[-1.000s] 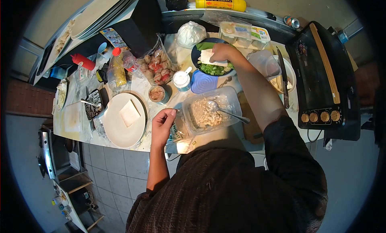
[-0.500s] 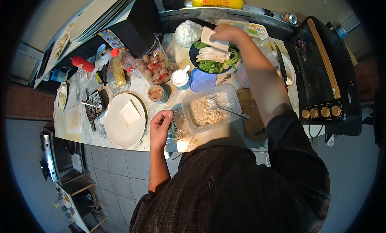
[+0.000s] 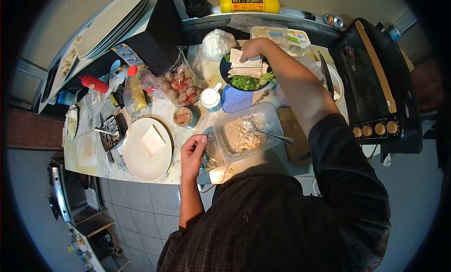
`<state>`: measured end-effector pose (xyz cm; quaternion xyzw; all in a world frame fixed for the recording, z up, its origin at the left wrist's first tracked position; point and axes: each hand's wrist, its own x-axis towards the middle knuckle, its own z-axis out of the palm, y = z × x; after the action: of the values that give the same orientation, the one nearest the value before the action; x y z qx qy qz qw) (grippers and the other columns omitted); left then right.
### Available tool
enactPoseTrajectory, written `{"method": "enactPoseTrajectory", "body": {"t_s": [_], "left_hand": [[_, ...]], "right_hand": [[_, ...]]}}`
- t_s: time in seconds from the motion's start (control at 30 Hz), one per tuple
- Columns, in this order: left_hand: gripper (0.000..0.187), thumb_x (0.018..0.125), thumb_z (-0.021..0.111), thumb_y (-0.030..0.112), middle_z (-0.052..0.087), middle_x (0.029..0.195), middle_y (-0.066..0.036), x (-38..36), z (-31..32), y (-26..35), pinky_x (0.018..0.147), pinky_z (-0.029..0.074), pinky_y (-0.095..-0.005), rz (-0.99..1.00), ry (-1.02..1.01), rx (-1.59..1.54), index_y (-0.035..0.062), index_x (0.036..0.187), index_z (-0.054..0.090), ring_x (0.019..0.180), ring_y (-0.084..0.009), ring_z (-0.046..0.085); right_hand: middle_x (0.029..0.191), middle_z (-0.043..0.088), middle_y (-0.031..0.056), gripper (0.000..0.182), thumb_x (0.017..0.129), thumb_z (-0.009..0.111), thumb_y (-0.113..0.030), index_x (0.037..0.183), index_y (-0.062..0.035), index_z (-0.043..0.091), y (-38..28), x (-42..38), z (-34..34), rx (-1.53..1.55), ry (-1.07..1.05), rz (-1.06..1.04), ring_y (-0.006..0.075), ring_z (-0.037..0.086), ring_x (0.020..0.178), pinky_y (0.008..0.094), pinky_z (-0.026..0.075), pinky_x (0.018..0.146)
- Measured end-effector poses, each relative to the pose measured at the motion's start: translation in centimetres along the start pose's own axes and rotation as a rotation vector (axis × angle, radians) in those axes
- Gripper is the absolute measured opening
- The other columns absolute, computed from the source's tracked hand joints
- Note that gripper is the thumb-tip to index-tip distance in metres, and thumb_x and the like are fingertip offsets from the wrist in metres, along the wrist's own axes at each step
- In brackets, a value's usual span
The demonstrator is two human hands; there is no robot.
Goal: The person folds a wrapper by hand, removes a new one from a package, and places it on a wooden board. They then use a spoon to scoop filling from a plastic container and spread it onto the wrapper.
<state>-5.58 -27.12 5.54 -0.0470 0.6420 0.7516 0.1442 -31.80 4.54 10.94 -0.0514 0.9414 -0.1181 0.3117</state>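
Observation:
My right hand (image 3: pixel 252 49) reaches to the back of the counter, its fingers on a pale square slice (image 3: pixel 246 61) that looks like crustless bread. More such slices lie beneath it, with chopped green herbs (image 3: pixel 246 82) on the same dark plate. My left hand (image 3: pixel 193 152) is closed in a pinch near the front edge, beside a clear plastic bag (image 3: pixel 213 155); what its fingertips hold is too small to make out. A clear tub (image 3: pixel 277 116) of creamy mixture with a spoon (image 3: pixel 270 134) stands to its right. One square slice (image 3: pixel 152 141) lies on a white plate (image 3: pixel 134 166).
An open jar (image 3: pixel 184 117), a white-topped tub (image 3: pixel 210 99) and a blue lid (image 3: pixel 237 99) stand mid-counter. A knife (image 3: pixel 326 72) rests across a white bowl at right, near a black oven (image 3: pixel 371 84). A wooden board (image 3: pixel 293 140) lies beside the tub.
The slice at my right hand has come from a tilted, raised position to lying flatter over the stack. My left hand stays pinched in nearly the same place. The view has shifted slightly.

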Motion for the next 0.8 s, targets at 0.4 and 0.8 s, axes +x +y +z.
{"method": "enactPoseTrajectory", "body": {"t_s": [0.4, 0.8], "left_hand": [[0.014, 0.094, 0.061, 0.013, 0.055, 0.077, 0.007, 1.3, -0.5, -0.2, 0.060, 0.034, -0.0183, -0.018, -0.026, -0.006, 0.0008, 0.099, 0.067, 0.067, -0.0016, 0.043], [0.014, 0.094, 0.062, 0.013, 0.056, 0.078, 0.007, 1.5, -0.1, -0.2, 0.060, 0.034, -0.0181, -0.019, -0.030, 0.008, 0.0011, 0.100, 0.067, 0.067, -0.0018, 0.044]], "right_hand": [[0.123, 0.061, 0.0187, 0.064, 0.074, 0.067, -0.042, 0.122, -0.0003, 0.060, -0.4, 2.1, 2.3, -0.118, -0.036, 0.017, 0.0329, 0.062, 0.106, 0.0406, 0.049, 0.089], [0.109, 0.068, 0.0147, 0.046, 0.073, 0.074, -0.034, 0.105, -0.0017, 0.070, -0.1, 3.3, 3.7, -0.188, 0.086, -0.005, 0.0312, 0.066, 0.097, 0.0406, 0.053, 0.080]]}}
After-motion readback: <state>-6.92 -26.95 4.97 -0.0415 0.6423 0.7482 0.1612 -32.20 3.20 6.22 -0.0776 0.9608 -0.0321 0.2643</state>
